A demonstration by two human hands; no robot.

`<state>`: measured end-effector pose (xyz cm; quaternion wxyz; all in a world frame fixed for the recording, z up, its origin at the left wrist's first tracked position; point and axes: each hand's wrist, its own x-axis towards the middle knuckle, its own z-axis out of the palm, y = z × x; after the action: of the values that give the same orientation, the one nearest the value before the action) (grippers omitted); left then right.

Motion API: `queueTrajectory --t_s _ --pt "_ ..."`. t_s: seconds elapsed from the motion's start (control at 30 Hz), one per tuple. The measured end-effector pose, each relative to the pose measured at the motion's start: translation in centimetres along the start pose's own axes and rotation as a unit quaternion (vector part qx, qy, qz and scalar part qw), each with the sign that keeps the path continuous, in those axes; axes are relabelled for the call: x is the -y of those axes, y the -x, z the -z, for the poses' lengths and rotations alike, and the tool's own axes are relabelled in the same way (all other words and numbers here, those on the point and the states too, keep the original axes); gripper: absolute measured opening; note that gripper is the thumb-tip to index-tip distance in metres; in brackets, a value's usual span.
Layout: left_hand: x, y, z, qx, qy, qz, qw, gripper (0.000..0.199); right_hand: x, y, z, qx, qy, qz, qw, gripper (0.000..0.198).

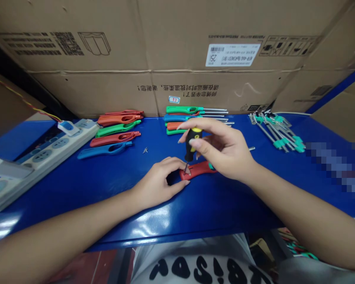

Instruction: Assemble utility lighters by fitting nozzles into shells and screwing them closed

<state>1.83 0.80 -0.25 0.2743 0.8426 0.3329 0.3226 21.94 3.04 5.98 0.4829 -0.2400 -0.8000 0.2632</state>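
My right hand [225,148] grips a short black-and-yellow screwdriver [192,144], held nearly upright. Its tip meets the end of a red lighter [199,170] lying on the blue table. With fingers and thumb, my left hand [162,179] pinches that same end of the lighter. The lighter's far end, where a bit of green shows, is partly behind my right hand. A few small screws [145,150] lie on the table, beyond my left hand.
Red, green and blue lighter shells [115,138] lie at the left, beside a white power strip [44,157]. Lighters with metal tubes [183,118] are lined up at the back. Several metal rods with green parts [279,132] are piled right. A cardboard wall [106,86] stands behind.
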Motion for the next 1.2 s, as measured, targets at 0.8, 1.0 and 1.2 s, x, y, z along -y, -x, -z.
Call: queueTrajectory --t_s 0.8,1.0,1.2 --pt "-0.1 -0.1 0.0 0.004 0.000 0.004 1.000 0.013 1.1 0.0 0.6 0.051 0.075 0.022 0.996 0.031" --pt "0.0 -0.1 0.0 -0.008 -0.010 0.002 1.000 0.014 0.6 0.4 0.8 0.021 0.246 0.125 0.961 0.033" --pt "-0.2 -0.2 0.1 0.010 0.003 0.007 1.000 0.013 0.7 0.2 0.5 0.072 0.072 0.048 0.994 0.036"
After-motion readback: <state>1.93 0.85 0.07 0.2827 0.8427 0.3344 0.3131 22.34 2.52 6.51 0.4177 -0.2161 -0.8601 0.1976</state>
